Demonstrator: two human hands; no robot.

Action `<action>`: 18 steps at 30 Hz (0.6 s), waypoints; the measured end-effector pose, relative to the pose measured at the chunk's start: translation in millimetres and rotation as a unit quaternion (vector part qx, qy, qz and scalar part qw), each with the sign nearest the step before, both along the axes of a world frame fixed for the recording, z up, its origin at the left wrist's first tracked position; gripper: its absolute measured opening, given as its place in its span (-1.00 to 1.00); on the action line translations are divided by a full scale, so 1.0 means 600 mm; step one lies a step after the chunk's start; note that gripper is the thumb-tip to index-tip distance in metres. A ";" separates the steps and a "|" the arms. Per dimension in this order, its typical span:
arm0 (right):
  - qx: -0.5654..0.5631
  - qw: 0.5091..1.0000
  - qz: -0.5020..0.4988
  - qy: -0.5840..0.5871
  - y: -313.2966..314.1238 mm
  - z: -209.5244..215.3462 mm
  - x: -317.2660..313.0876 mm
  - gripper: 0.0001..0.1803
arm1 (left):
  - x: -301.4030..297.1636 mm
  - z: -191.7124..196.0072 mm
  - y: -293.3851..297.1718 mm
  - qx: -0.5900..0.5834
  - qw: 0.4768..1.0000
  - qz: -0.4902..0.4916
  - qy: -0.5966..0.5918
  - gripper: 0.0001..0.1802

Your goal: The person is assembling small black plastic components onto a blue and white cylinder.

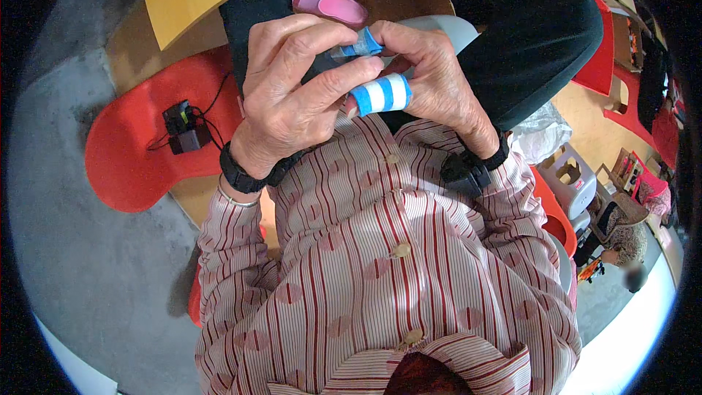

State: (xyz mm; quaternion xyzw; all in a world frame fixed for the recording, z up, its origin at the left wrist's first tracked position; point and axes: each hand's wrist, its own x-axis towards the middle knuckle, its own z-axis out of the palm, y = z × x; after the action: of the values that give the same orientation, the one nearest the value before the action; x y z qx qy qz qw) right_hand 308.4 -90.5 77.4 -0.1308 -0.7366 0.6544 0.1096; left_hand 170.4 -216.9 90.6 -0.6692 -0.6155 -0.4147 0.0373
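In front of my chest, my left hand (pixel 292 80) and my right hand (pixel 431 73) meet with bent fingers. A small blue piece (pixel 362 44) with a clear, shiny part is pinched between their fingertips; its kind I cannot make out. Just below it, a blue-and-white striped sleeve (pixel 382 95) wraps what looks like my right thumb, whose tip shows at its left end. Fingers overlap and hide part of both pieces. Black bands circle both wrists, and the right one carries a small black device (pixel 466 174).
A red seat (pixel 153 153) at the left holds a small black device with cables (pixel 186 128). A yellow wooden tabletop edge (pixel 175 0) curves above. Beyond my hands lies a pink clog (pixel 329 6). At the right are a clear plastic bag (pixel 541 132), a grey stool (pixel 570 179) and another person (pixel 625 234).
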 end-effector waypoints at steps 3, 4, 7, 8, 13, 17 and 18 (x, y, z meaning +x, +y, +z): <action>0.034 0.999 -0.007 0.021 -0.001 -0.003 -0.005 -0.57 | -0.004 -0.002 0.001 -0.002 1.000 -0.001 0.005 -0.59; 0.033 0.999 -0.008 0.021 -0.003 -0.003 -0.006 -0.57 | -0.004 -0.004 0.003 0.007 1.000 0.001 0.006 -0.59; 0.009 0.998 -0.031 0.051 -0.006 -0.004 -0.009 -0.57 | 0.000 0.002 0.001 0.002 1.000 0.007 -0.001 -0.58; 0.027 0.998 -0.023 0.055 -0.003 -0.004 -0.009 -0.57 | 0.001 0.004 0.001 -0.012 1.000 0.012 -0.010 -0.57; 0.068 0.997 -0.027 0.032 0.003 0.002 -0.006 -0.57 | -0.005 0.002 -0.016 -0.067 0.986 -0.012 -0.150 -0.64; 0.130 0.988 -0.033 0.074 -0.003 0.000 -0.011 -0.59 | 0.008 0.013 -0.027 -0.097 0.953 0.001 -0.287 -0.37; 0.144 0.984 -0.037 0.102 -0.005 -0.002 -0.013 -0.60 | 0.012 0.013 -0.022 -0.075 0.959 -0.019 -0.272 -0.21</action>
State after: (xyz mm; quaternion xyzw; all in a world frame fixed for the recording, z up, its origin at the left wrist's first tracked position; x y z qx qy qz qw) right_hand 300.4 -93.8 76.2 -0.0732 -0.8029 0.5469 0.2256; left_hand 177.9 -229.9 98.5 -0.5438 -0.6191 -0.5338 -0.1898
